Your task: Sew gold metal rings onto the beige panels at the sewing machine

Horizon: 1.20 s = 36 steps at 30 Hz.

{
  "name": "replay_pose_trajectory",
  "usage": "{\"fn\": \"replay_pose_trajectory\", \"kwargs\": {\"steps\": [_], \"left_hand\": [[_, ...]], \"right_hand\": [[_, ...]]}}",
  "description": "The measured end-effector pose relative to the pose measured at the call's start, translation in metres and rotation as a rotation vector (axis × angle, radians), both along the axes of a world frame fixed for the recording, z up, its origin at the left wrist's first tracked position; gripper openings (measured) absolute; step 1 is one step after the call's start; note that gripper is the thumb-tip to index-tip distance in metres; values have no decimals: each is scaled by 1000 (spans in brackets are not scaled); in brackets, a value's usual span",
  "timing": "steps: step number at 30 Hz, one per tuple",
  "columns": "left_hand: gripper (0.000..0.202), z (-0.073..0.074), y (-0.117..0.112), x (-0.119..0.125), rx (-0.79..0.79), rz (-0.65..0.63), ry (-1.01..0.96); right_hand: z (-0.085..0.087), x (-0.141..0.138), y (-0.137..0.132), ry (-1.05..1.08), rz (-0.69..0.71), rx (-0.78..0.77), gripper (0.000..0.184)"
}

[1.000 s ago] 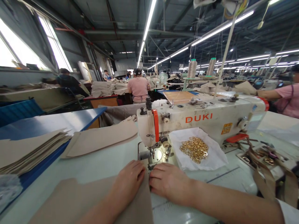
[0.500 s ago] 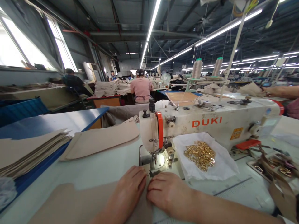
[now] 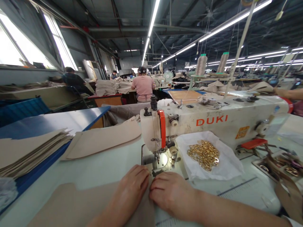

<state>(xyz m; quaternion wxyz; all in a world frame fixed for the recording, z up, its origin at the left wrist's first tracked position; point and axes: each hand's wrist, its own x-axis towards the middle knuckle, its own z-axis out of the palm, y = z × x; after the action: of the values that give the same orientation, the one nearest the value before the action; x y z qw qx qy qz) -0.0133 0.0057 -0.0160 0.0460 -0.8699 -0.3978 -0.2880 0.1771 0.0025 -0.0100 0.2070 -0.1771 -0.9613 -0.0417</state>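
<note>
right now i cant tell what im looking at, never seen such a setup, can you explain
The view comes from a camera worn on a person's head, looking forward and down. Both hands are bare: the left hand lies on a flat beige piece, and the right hand is at its edge, just in front of a sewing machine marked DUKI. Whether either hand grips the piece is hidden. On the table, gold-coloured metal bits lie on a white sheet.

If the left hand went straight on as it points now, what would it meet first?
Most likely the needle area of the sewing machine: it lies just ahead of the left hand, forward and to the right. The exact depth is hard to judge.
</note>
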Motion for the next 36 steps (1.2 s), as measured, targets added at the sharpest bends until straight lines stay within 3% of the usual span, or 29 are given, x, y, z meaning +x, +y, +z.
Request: {"fn": "replay_pose_trajectory", "kwargs": {"steps": [10,27,36], "left_hand": [[22,3,-3,-3,-40,-25,-38],[24,5,-8,-2,-22,-4,-77],[21,5,15,18,-44,-18,-89]], "right_hand": [[-1,-3,0,20,-136,-6,11],[6,-6,2,-90,-159,4,4],[11,11,17,-148,-236,20,4]]}}
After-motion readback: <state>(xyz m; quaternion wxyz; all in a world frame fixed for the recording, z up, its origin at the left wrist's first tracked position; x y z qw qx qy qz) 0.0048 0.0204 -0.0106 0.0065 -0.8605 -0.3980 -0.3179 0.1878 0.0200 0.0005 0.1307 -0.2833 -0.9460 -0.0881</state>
